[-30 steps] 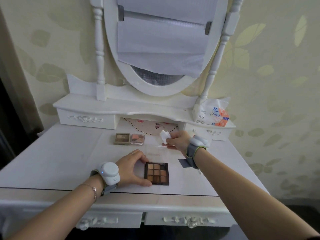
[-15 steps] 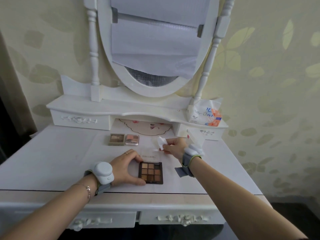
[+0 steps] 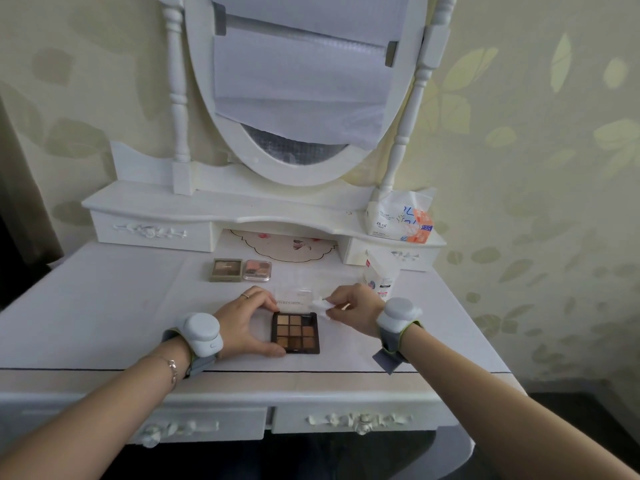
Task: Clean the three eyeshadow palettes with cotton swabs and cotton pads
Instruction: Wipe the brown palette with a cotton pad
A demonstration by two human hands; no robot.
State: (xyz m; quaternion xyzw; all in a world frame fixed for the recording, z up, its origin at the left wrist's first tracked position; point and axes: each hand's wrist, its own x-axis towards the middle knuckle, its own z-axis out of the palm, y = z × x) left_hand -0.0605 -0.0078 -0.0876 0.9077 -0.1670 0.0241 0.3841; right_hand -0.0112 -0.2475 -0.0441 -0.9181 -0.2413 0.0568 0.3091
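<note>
Left hand point(image 3: 244, 322) grips the open nine-pan eyeshadow palette point(image 3: 295, 332) (flat on the dressing table point(image 3: 104, 306)); right hand point(image 3: 353, 311) pinches a cotton pad point(image 3: 321, 306) at its upper right corner.

Nothing legible anywhere: only blurred lettering along the clear open lid point(image 3: 292, 295) of the dark nine-pan eyeshadow palette point(image 3: 295, 332), and small unreadable print on the white, blue and orange tissue pack point(image 3: 398, 221).
</note>
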